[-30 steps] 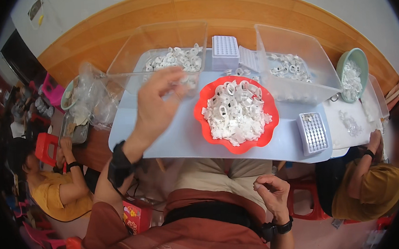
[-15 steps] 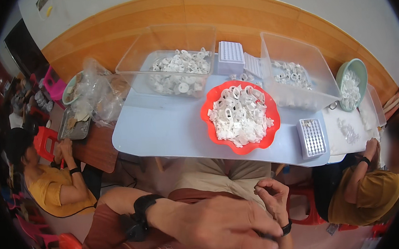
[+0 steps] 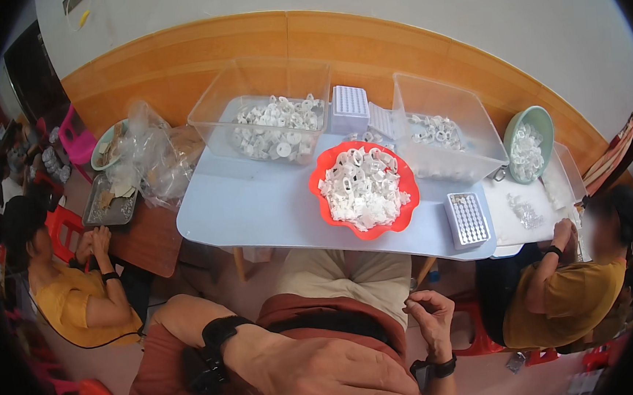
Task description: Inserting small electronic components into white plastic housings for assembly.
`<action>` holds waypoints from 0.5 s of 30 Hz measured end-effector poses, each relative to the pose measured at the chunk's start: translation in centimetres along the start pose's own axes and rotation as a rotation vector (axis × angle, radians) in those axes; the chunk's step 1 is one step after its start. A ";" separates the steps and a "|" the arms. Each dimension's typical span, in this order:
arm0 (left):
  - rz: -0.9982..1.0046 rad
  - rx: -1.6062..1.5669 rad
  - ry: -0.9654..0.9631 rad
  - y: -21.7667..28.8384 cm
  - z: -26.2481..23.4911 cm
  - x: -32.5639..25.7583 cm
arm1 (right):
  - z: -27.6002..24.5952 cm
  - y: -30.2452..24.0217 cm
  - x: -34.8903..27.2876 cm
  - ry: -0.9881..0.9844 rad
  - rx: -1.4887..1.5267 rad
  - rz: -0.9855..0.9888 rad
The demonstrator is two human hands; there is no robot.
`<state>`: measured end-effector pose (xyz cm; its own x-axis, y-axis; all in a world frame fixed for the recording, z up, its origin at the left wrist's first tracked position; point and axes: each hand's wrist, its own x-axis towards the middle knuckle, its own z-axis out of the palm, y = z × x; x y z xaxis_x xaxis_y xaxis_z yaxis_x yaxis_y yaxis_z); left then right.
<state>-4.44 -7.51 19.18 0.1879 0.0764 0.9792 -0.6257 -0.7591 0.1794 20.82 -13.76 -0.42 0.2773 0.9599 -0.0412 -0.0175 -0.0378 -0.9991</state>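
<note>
My left hand [image 3: 336, 372] is close to the camera, in front of my reddish-brown shirt. Its fingers stretch toward the lower right, and their tips run past the lower edge. I see nothing held in it. To its right, my right hand [image 3: 431, 316] is raised with thumb and fingertips pinched together. Whatever may be between them is too small to make out. Beyond my lap, a red scalloped bowl [image 3: 369, 232] sits near the table's front edge, heaped with small white plastic parts [image 3: 363, 187]. Neither hand touches it.
On the light blue table [image 3: 243, 202] stand two clear bins [image 3: 204, 117] [image 3: 468, 165] of white parts, a lilac rack [image 3: 351, 109] and a tray of round white pieces [image 3: 468, 220]. A green bowl [image 3: 510, 132] tilts at the right. People in yellow sit left [image 3: 74, 302] and right [image 3: 558, 298].
The view has shifted, so the table's things appear lower and mostly further left. My left hand has dropped toward the lower edge, away from my right hand, which keeps its pinch.
</note>
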 end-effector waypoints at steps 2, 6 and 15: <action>-0.042 -0.015 -0.036 0.7 -0.4 0.7 | -0.4 -0.2 -0.2 0.029 0.018 0.005; -0.030 -0.013 -0.025 1.1 -0.7 1.6 | -0.9 -0.7 -0.2 0.049 0.017 -0.026; -0.014 -0.016 0.027 0.7 -0.1 2.7 | -1.9 -0.7 -0.1 0.106 -0.013 -0.016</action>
<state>-4.43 -7.77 21.99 0.1763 0.1041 0.9788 -0.6352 -0.7476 0.1939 22.63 -14.38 0.26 0.3775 0.9257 -0.0253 0.0002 -0.0274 -0.9996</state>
